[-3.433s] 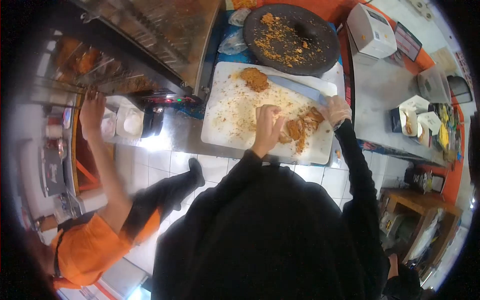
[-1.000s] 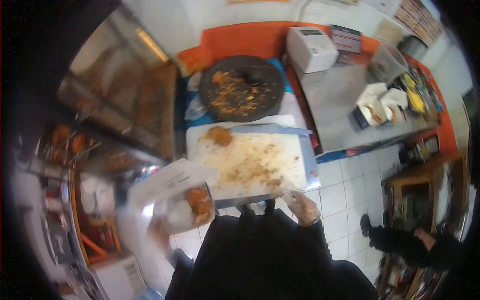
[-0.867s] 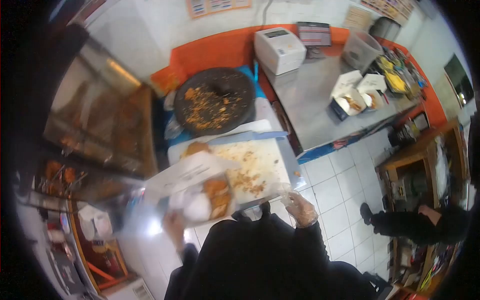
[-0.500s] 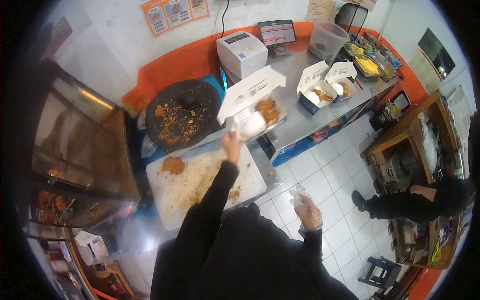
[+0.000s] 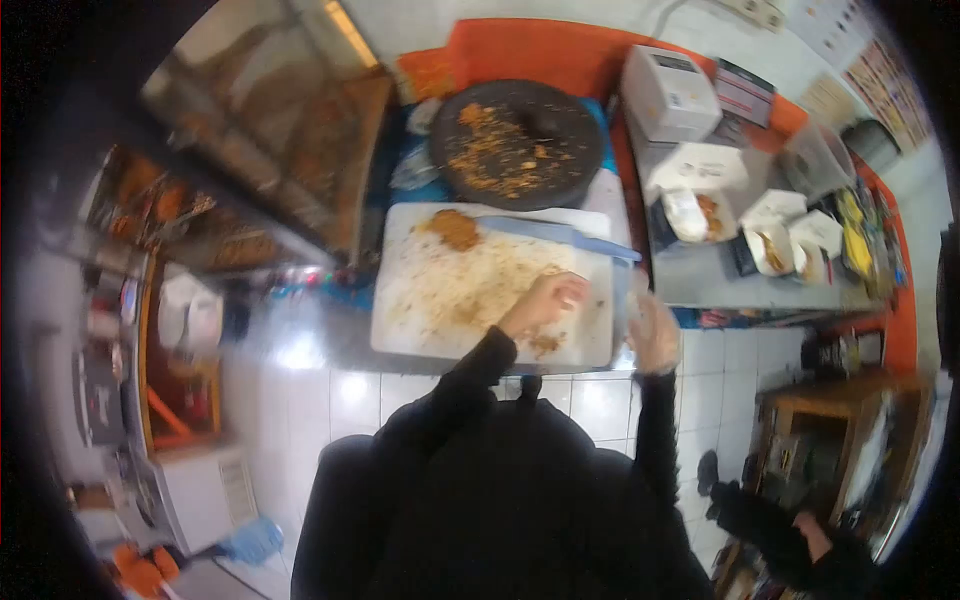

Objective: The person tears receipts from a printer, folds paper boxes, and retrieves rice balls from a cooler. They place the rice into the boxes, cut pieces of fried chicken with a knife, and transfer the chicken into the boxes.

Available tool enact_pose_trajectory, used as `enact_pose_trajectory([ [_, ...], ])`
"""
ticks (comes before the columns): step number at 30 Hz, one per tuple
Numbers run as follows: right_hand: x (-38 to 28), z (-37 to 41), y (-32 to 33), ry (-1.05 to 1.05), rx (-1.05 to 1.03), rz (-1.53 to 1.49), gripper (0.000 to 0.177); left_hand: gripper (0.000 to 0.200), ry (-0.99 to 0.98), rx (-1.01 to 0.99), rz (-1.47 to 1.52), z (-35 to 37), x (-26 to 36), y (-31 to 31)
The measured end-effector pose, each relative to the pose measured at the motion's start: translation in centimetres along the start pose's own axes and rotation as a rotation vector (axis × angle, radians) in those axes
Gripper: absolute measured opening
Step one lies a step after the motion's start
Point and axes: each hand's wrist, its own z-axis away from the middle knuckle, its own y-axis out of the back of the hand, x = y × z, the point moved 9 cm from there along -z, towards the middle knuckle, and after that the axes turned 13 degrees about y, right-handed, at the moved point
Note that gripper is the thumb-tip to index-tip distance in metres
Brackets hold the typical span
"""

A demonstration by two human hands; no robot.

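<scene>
My left hand (image 5: 558, 300) is bare and hovers over the right part of the white cutting board (image 5: 410, 325), its fingers curled in with nothing visible in them. At the board's right edge is my right hand (image 5: 653, 335) in a clear plastic glove, blurred, so its fingers are hard to read. A long blue-grey knife (image 5: 560, 234) lies across the board's far side, its right end just beyond the right hand. A browned fried piece (image 5: 455, 230) sits at the far left among crumbs. On the steel counter stands an open food box (image 5: 686, 216) with rice and browned pieces.
Behind the board is a dark round stone mortar (image 5: 515, 145) with crumbs. Two more open food boxes (image 5: 768, 250) stand farther right, near a white printer (image 5: 672, 95). A glass display cabinet (image 5: 270, 130) borders the left. Another person's leg (image 5: 755, 520) shows at lower right.
The food box has left my left hand and stands on the counter. My left hand came back over the board, and my gloved right hand moved up to its edge. The view swung right.
</scene>
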Motion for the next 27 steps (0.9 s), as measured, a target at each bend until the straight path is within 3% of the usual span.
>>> enact_pose_trajectory([
  [3,2.0,-5.9,-5.4,0.351,-0.050,0.361,0.054,0.019,-0.301,0.721,-0.305,6.3,1.6,11.8],
  [4,2.7,-8.0,-7.3,0.482,-0.041,0.390,0.043,0.021,-0.258,0.820,-0.372,7.7,2.2,14.9],
  [5,3.2,-9.7,-8.9,0.507,-0.044,0.374,0.043,0.022,-0.215,0.913,-0.436,8.7,3.0,17.5],
  [7,7.0,-11.2,-15.0,0.247,-0.611,0.463,0.032,0.025,-0.177,1.014,-0.593,8.7,3.7,20.9],
  [8,4.5,-11.5,-14.0,0.313,-0.551,0.562,0.028,0.029,-0.137,1.086,-0.755,8.3,3.7,22.4],
  [11,3.4,-12.0,-13.8,0.281,-0.681,0.553,0.028,0.034,-0.083,1.022,-0.825,5.2,2.4,24.6],
  [13,2.8,-11.7,-12.5,0.198,-0.651,0.550,0.024,0.036,-0.039,0.953,-0.854,4.1,1.5,24.8],
  [15,2.8,-9.7,-10.4,0.211,-0.531,0.502,0.020,0.035,-0.154,0.979,-0.923,4.3,1.7,23.9],
  [17,2.1,-7.0,-7.7,0.185,-0.416,0.446,0.025,0.030,-0.129,0.986,-0.853,5.7,0.8,23.2],
  [20,-0.8,-3.3,-4.5,0.010,-0.452,0.251,0.029,0.025,-0.053,0.910,-0.811,7.2,0.2,22.2],
  [21,-2.4,-2.4,-4.3,0.128,-0.448,0.224,0.030,0.025,-0.008,0.831,-0.827,6.9,-0.6,21.6],
  [22,-3.8,-1.9,-4.3,0.247,-0.441,0.196,0.030,0.024,-0.084,0.882,-0.810,6.9,-0.5,21.2],
  [25,-3.1,-0.6,-6.3,0.096,-0.425,0.074,0.024,0.024,-0.013,0.765,-0.896,5.7,-0.4,20.2],
  [26,-3.6,0.0,-6.9,0.198,-0.374,0.151,0.022,0.024,-0.009,0.756,-0.895,5.6,-0.9,19.6],
  [27,-5.3,-0.3,-7.1,0.187,-0.381,0.150,0.022,0.024,-0.132,0.737,-0.892,5.7,-1.0,18.1],
])
